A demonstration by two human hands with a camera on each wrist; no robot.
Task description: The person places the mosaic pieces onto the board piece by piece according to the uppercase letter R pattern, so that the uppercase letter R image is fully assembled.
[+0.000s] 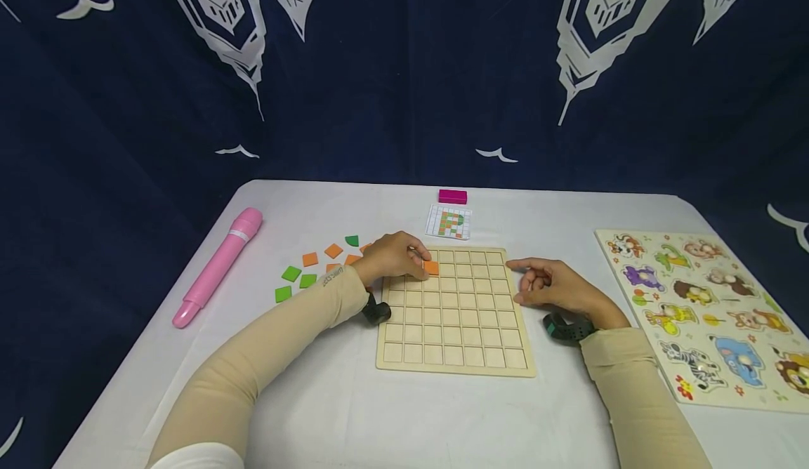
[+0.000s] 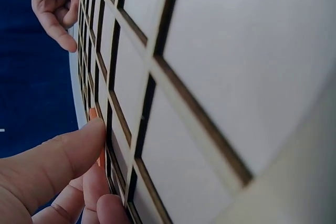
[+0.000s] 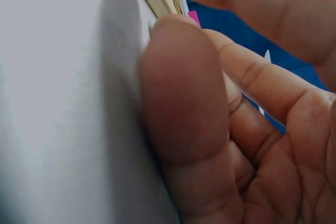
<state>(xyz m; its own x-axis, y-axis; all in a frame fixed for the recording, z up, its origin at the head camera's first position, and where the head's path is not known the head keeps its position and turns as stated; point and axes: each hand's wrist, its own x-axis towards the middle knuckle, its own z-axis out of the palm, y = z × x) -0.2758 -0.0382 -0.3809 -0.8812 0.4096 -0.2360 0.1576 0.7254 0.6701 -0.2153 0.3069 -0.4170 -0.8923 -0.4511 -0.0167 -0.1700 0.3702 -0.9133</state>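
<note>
An orange tile (image 1: pixel 431 267) is pinched in the left hand (image 1: pixel 395 255), thumb against fingers, over the board (image 1: pixel 452 316); across from that grip, the right hand (image 1: pixel 553 286) holds nothing, thumb and forefinger spread at the board's edge.

The tile (image 1: pixel 431 267) on the board (image 1: pixel 451 317) is plain orange, against pale, creamy wood patterned with a grid of squares. Loose tiles (image 1: pixel 310 259) are orange or green. The white card (image 1: pixel 450 223) carries a grid with an orange-and-green figure. Beyond it, the block (image 1: pixel 452 196) is magenta; the pink wand (image 1: pixel 218 269) has a whitish band. The cream picture board (image 1: pixel 714 399) shows a striped zebra (image 1: pixel 694 366) and blue elephant (image 1: pixel 738 361). The surface (image 1: pixel 303 413) is white, the sleeves (image 1: pixel 284 339) beige, the navy curtain (image 1: pixel 404 104) white-patterned.
</note>
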